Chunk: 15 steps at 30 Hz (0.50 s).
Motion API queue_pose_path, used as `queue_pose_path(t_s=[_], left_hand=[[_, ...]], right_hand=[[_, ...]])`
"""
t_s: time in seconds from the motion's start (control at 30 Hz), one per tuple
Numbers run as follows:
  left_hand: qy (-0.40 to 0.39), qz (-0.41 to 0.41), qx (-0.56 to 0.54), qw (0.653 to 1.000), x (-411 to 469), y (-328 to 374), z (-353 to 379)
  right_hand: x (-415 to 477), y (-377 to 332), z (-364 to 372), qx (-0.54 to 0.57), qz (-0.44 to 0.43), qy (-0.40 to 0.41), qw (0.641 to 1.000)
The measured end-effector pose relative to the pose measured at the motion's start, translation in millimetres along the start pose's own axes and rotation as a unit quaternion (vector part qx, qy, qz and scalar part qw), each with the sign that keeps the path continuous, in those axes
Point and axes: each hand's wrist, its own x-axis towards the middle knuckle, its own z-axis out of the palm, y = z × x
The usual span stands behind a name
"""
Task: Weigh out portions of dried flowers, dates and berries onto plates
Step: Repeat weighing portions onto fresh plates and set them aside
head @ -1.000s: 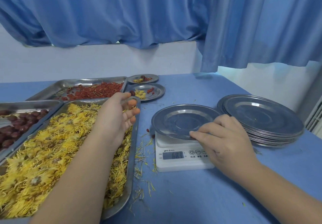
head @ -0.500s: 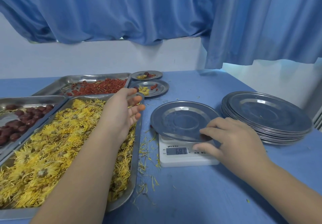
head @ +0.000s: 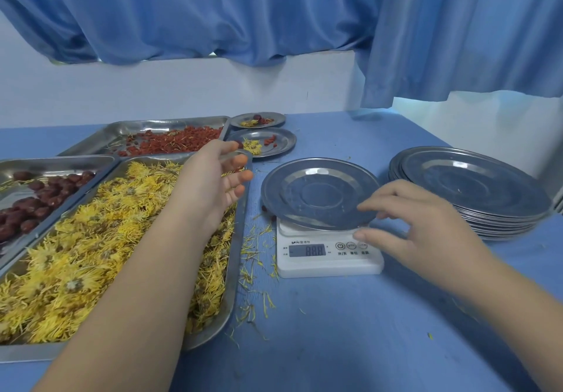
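A white scale (head: 329,265) sits on the blue table (head: 365,346), and an empty metal plate (head: 316,190) lies on top of it. The right hand (head: 420,227) is by the plate's near edge. Its fingers are loose and hold nothing, and its thumb is close to the scale's buttons; I cannot tell if it touches. The left hand (head: 210,184) hangs over the far corner of the flower tray (head: 237,239), fingers loose and holding nothing. Its arm hides some yellow flowers (head: 76,254). The dates (head: 36,202) lie in a tray to the left and the red berries (head: 170,144) in a tray behind. Two filled small plates (head: 283,144) sit behind the scale, and a stack of plates (head: 475,184) stands to the right. Loose petals (head: 253,257) lie beside the scale.
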Motion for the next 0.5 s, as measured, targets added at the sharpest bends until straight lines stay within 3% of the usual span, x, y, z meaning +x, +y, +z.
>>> queue_pose_path(t_s=[0.13,0.33,0.5], left_hand=[[0.000,0.001,0.006,1.000,-0.3,-0.2,1.1],[-0.003,0.003,0.017,1.000,0.9,-0.9,0.8],[-0.002,0.000,0.021,1.000,1.1,-1.8,1.5]], right_hand=[[-1.2,3.0,-14.5,0.015,-0.012,-0.028,0.999],[-5.0,4.1,-11.6,-0.054,0.036,-0.196,0.978],[-5.4,5.5,-7.1,-0.104,0.061,-0.216,0.969]])
